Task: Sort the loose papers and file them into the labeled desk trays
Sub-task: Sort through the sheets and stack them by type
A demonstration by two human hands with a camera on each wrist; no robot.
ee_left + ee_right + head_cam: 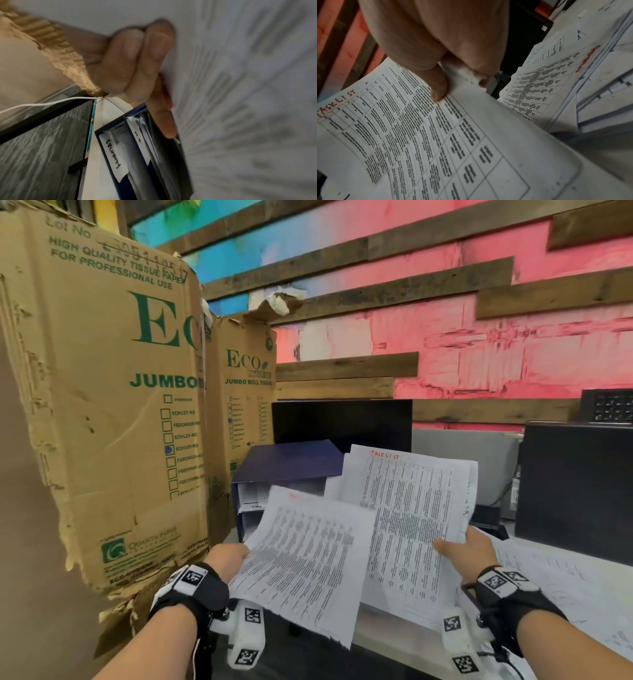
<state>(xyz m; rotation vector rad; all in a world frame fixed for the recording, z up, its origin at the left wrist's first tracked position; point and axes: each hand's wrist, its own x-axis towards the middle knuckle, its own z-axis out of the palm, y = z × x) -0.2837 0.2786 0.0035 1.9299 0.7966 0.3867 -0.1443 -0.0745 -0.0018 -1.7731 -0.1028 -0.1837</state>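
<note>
Sorting is underway: the left hand (228,558) pinches 1 printed sheet (305,563) and the right hand (471,553) grips the "TASKLIST" stack (411,518) above the desk (582,587), so next, probably, match the sheet to a labeled blue file tray (284,474).

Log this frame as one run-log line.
left hand: holds sheet | right hand: holds task-list stack | blue trays: behind
</note>
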